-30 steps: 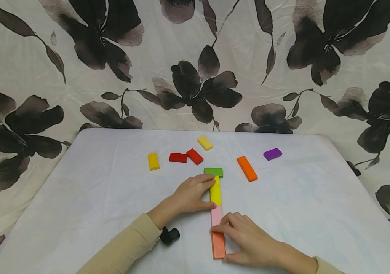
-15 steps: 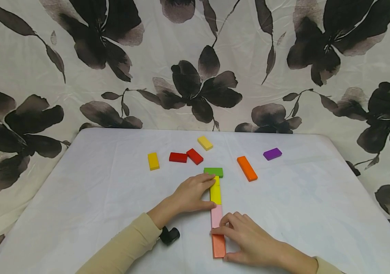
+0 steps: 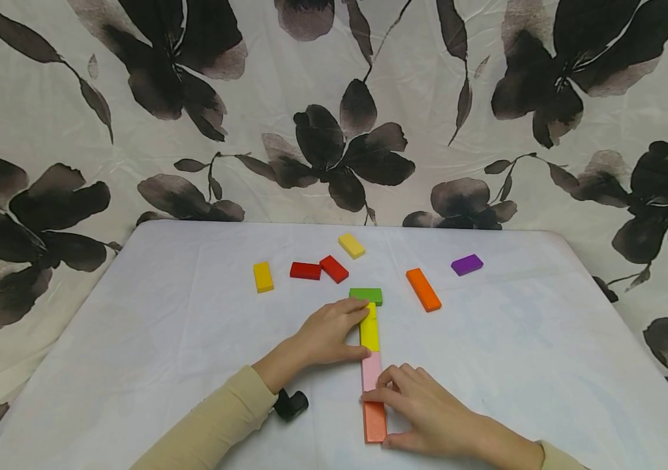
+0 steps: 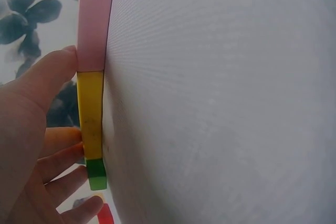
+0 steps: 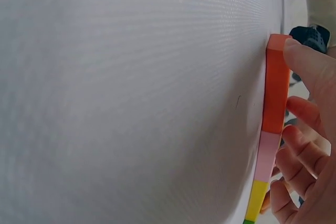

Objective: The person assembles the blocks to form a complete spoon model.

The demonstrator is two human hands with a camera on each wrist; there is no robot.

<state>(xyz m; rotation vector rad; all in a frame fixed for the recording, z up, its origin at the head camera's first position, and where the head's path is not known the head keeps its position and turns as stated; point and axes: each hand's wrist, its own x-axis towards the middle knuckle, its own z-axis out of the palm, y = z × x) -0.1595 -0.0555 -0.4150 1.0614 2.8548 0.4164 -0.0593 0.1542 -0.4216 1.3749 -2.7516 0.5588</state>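
- Faint dark marks show on the long yellow block (image 3: 370,335), too small to read.
- The green block (image 3: 372,294) lies crosswise at the far end of a straight row. From it toward the person run the long yellow block, the pink block (image 3: 371,367) and the coral block (image 3: 375,424), end to end, side edges lined up.
- Nearer than the green block, the left hand (image 3: 323,331) is spread wide, thumb touching at the yellow-pink seam, fingers touching by the green block.
- Farther down, the right hand (image 3: 419,412) is narrower, holding the coral block, thumb at its near end, index finger across its far end.
- Left of and beyond the green block: two red blocks (image 3: 305,271) (image 3: 334,269) near it, then one small yellow block (image 3: 263,277); another (image 3: 351,246) lies straight beyond, toward the far edge of the counter (image 3: 522,365).
- Right of the green block: one orange block (image 3: 423,290), counter showing between; one purple block (image 3: 466,264), well apart.
- Ten blocks altogether: four in the row, six loose.
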